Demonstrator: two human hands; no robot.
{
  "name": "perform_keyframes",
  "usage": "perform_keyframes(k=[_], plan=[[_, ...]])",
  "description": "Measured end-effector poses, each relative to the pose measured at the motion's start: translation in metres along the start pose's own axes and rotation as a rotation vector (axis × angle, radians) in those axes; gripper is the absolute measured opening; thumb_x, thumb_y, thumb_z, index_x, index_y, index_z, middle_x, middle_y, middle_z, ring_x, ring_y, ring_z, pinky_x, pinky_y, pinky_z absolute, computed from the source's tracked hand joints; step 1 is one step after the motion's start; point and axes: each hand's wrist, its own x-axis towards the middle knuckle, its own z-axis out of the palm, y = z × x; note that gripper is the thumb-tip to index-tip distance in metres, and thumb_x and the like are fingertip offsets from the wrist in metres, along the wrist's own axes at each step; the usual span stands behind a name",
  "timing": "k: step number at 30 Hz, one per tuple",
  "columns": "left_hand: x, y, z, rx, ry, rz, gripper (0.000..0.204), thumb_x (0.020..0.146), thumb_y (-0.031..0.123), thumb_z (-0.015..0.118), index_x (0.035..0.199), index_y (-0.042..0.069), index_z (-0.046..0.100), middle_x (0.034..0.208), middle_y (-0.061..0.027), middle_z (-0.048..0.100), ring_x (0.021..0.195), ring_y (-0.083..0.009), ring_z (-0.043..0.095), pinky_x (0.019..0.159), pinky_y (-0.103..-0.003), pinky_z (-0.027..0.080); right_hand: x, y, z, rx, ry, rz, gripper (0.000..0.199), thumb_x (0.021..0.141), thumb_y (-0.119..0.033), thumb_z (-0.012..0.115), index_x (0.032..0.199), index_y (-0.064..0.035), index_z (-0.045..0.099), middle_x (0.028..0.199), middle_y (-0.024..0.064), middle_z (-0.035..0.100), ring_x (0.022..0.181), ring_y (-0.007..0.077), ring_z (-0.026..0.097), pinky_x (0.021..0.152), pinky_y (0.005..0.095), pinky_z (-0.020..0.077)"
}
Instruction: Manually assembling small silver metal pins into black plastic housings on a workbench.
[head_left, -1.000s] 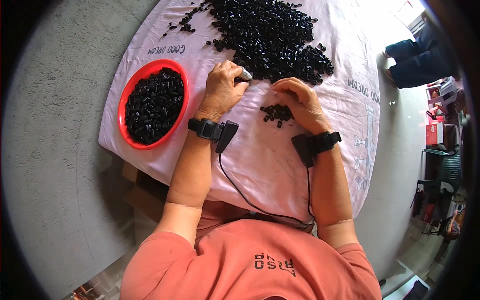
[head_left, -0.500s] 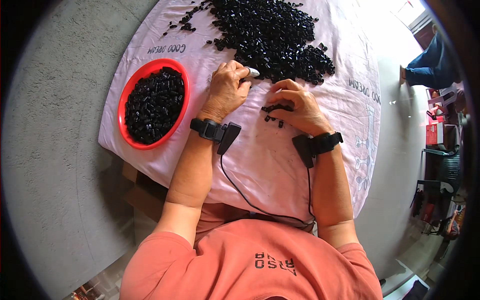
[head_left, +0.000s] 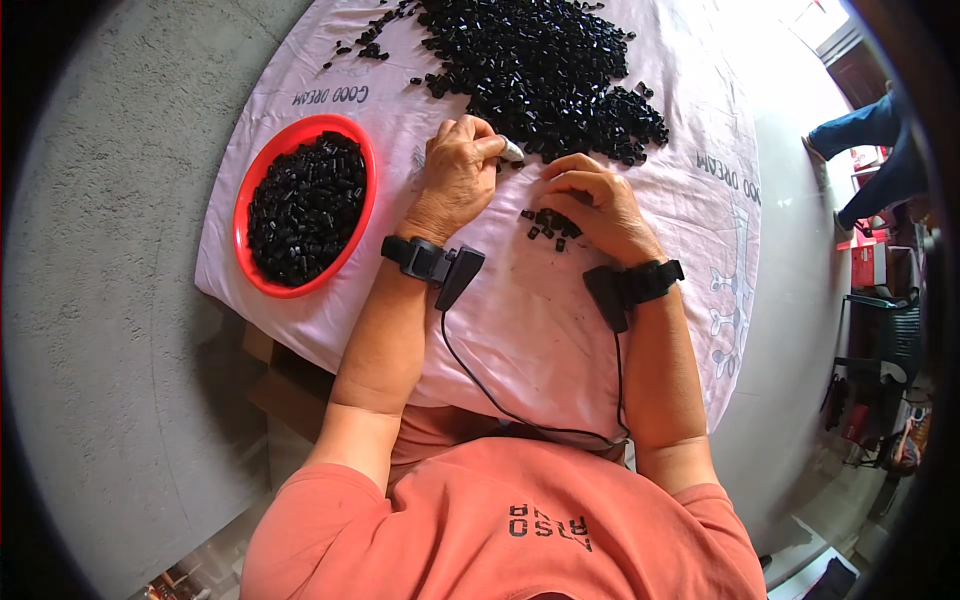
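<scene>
My left hand (head_left: 458, 172) rests on a white cloth (head_left: 520, 310), fingers closed round a small pale object (head_left: 511, 151) at the near edge of a big heap of small black pieces (head_left: 535, 70). My right hand (head_left: 598, 203) is curled palm-down over a small cluster of black pieces (head_left: 548, 224), fingertips touching them; whether it grips any I cannot tell. A red bowl (head_left: 247, 245) full of black pieces sits left of my left hand. Both wrists wear black bands with a cable.
The cloth covers a low table on a grey concrete floor (head_left: 120, 250). Stray black pieces (head_left: 365, 48) lie at the cloth's far left. Another person's legs in blue trousers (head_left: 865, 150) stand at the far right, beside red boxes (head_left: 868, 262) and clutter.
My left hand has shifted slightly away from me toward the heap with the pale object. My right hand has moved with the small cluster of pieces. The person at the right has moved.
</scene>
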Motion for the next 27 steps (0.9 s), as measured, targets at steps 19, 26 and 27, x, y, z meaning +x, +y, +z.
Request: perform_keyframes(k=[19,26,27], plan=[[-0.001,0.002,0.003,-0.041,-0.021,0.03,0.016,0.078,0.011,0.079,0.091,0.006,0.073,0.104,-0.009,0.063,0.102,-0.031,0.057,0.093,-0.041,0.049,0.001,0.012,0.003,0.077,0.17,0.056,0.02,0.086,-0.006,0.074,0.106,-0.0055,0.075,0.097,0.0056,0.071,0.085,0.0156,0.067,0.08,0.0295,0.0537],[0.003,0.008,0.004,-0.153,-0.01,0.065,0.017,0.08,0.011,0.079,0.09,0.004,0.067,0.105,-0.0078,0.063,0.102,-0.0308,0.058,0.092,-0.043,0.048,0.0,0.016,0.006,0.138,0.191,0.077,0.02,0.086,-0.007,0.076,0.105,-0.0049,0.075,0.095,0.0053,0.073,0.083,0.0131,0.069,0.077,0.0283,0.0556],[0.004,0.012,0.004,-0.168,-0.01,0.074,0.017,0.08,0.011,0.079,0.09,0.004,0.067,0.104,-0.0076,0.063,0.101,-0.0307,0.059,0.091,-0.043,0.048,0.001,0.016,0.008,0.179,0.189,0.09,0.019,0.085,-0.007,0.076,0.104,-0.0047,0.075,0.093,0.0049,0.073,0.082,0.0122,0.069,0.076,0.0279,0.0557]])
